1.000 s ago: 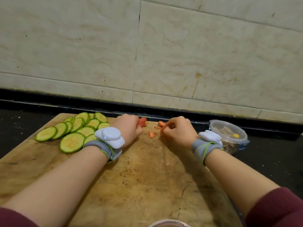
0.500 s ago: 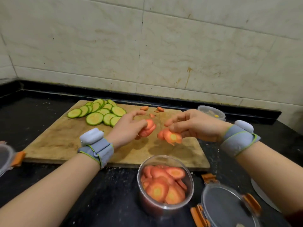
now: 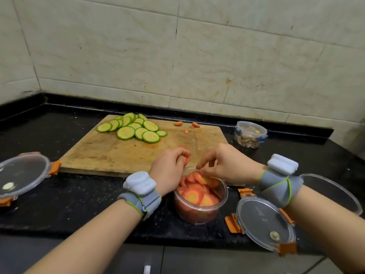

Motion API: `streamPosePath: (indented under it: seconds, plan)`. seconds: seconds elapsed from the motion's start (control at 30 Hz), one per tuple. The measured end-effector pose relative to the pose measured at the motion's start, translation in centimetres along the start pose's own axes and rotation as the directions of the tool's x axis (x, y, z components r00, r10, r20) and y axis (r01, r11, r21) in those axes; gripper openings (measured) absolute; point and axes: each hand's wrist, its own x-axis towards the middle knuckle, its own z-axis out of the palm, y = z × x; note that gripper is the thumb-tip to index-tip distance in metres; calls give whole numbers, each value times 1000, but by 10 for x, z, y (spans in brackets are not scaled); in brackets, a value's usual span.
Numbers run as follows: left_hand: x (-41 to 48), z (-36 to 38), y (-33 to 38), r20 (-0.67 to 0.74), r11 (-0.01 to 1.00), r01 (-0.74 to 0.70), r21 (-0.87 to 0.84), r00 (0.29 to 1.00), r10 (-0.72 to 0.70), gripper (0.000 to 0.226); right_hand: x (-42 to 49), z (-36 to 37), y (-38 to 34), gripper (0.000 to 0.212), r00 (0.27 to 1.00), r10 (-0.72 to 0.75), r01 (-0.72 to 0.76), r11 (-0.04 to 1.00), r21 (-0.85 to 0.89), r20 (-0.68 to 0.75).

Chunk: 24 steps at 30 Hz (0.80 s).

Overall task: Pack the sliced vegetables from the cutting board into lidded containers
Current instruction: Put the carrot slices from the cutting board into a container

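Carrot slices [image 3: 194, 195] are heaped to the rim of the container [image 3: 199, 214], on the counter just off the cutting board's [image 3: 110, 153] front edge. Left hand [image 3: 169, 168] is curled round more slices above it. Right hand [image 3: 225, 168] has bent fingers on the pile, grip unclear. The danger: one more drop could slide slices over the rim, and the lid [image 3: 262, 220] may not seat
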Motion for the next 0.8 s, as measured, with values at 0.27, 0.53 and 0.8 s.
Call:
streamPosePath:
  seconds: [0.27, 0.53, 0.8]
  plan:
    - [4, 2, -5, 55, 990, -18, 139, 998, 10, 25, -6, 3, -7, 31, 1000, 25, -24, 1000, -14, 11]
    - [3, 1, -6, 77, 983, -14, 184, 997, -1, 28, -5, 2, -8, 26, 998, 67, -67, 998, 23, -19]
    - [4, 1, -7, 90, 978, -17, 208, 996, -1, 29, -18, -26, -1, 18, 976, 45, -150, 845, 513, 211]
